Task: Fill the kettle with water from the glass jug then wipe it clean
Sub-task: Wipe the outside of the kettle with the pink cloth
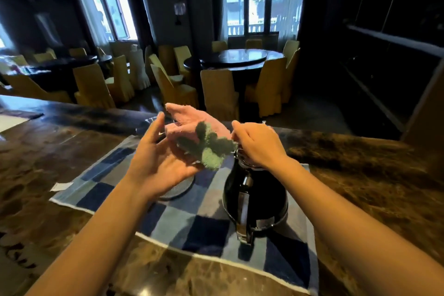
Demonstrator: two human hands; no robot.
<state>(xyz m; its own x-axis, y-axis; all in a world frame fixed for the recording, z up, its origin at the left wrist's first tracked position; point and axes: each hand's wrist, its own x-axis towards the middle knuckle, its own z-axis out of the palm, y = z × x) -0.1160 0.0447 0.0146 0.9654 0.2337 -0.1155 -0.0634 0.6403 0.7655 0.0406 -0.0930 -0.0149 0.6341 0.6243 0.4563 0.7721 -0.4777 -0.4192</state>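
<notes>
spreading the cloth (199,132) seems the aim: the right hand (257,144) pinches one end above the kettle (264,194) while the left hand (158,158), fingers loose, supports it from below. the kettle stands on the checked mat (204,230) near the surface's (48,163) near edge, within reach for wiping.

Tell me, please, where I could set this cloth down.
Bare: the mat's near squares before the round base, left of the kettle, and the counter left of the mat. Crowded: the mat's far side, with jug, cloth, left hand and right hand.
</notes>
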